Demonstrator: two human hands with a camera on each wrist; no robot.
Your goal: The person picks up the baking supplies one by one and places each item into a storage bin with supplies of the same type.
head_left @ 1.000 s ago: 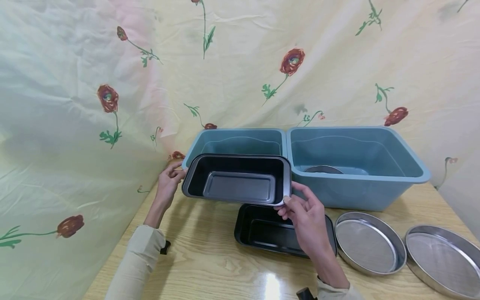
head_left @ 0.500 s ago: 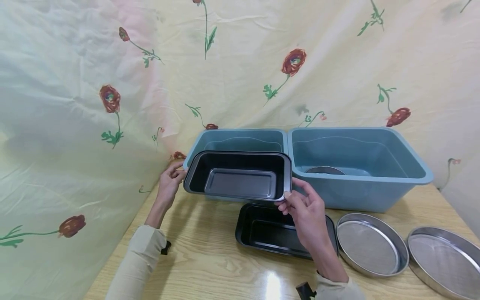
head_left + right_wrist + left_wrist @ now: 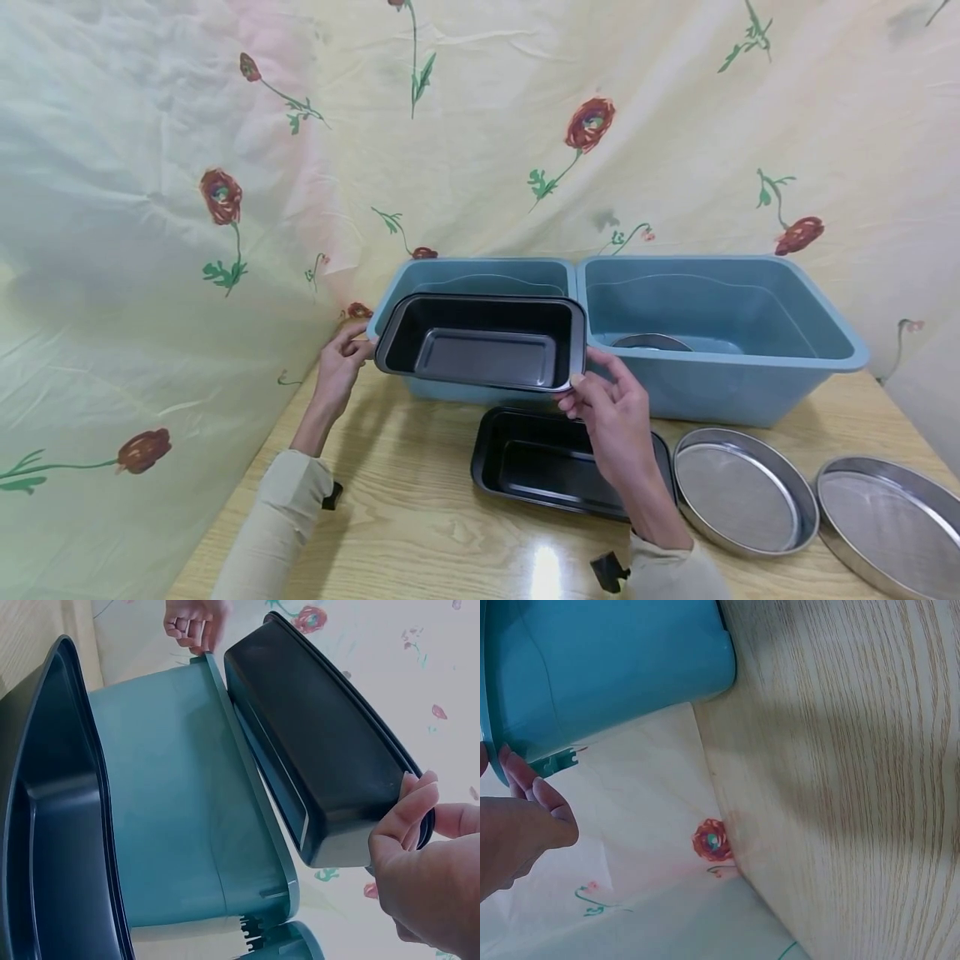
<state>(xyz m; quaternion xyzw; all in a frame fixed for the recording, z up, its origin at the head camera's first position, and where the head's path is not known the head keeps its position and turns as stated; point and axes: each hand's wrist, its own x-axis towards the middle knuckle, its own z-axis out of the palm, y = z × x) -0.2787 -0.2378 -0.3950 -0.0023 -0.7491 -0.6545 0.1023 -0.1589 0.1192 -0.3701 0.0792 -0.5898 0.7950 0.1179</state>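
My right hand [image 3: 615, 417] pinches the right end of a black loaf pan [image 3: 483, 354] by its rim, thumb on top and fingers beneath. The pan is held level with the front rim of the left blue bin [image 3: 487, 271] and hides part of it. In the right wrist view the pan's dark underside [image 3: 315, 720] overlaps the bin's rim. My left hand [image 3: 337, 367] grips the left bin's rim at its left corner; the left wrist view shows the fingers [image 3: 544, 795] curled at that rim. A second black loaf pan [image 3: 540, 467] lies on the table, partly behind my right forearm.
A second blue bin [image 3: 720, 362] stands against the left one, with a round metal piece [image 3: 651, 342] inside. Two round metal pans [image 3: 738, 487], side by side, lie on the wooden table [image 3: 405, 508] at the right. Flowered cloth [image 3: 480, 150] hangs behind the bins and at the left.
The loaf pan in my right hand has moved up in the head view, away from me, and covers more of the left bin. My left hand stays at the bin's rim.
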